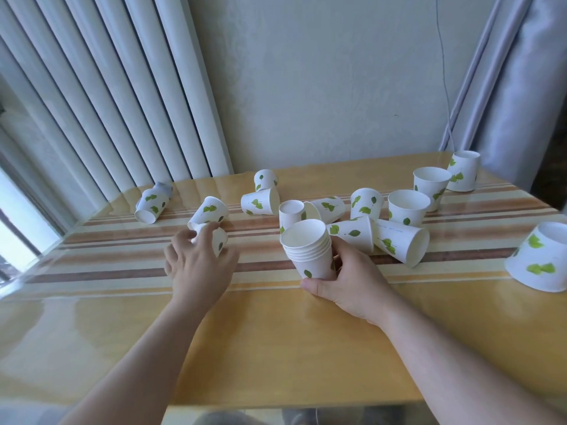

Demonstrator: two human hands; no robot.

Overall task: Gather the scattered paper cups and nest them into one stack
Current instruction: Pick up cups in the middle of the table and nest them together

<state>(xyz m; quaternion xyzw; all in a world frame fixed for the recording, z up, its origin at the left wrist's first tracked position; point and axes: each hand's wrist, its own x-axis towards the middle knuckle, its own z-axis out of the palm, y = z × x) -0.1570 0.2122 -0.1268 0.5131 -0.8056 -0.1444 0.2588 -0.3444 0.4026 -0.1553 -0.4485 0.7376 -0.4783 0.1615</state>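
White paper cups with green leaf prints lie scattered over the table [276,332]. My right hand [352,280] grips a nested stack of cups [310,250], mouth up and tilted left, near the table's middle. My left hand [199,265] curls over a cup lying on its side [218,239], fingers around it. Just behind it lies another tipped cup [210,210]. Several cups lie tipped behind the stack, among them a large one [402,243]. Two upright cups [408,207] [431,187] stand at the back right.
An upside-down cup [540,262] sits at the right edge and another [463,170] at the far right corner. A tipped cup [152,205] lies at the far left by the vertical blinds [107,102]. A curtain [521,87] hangs right.
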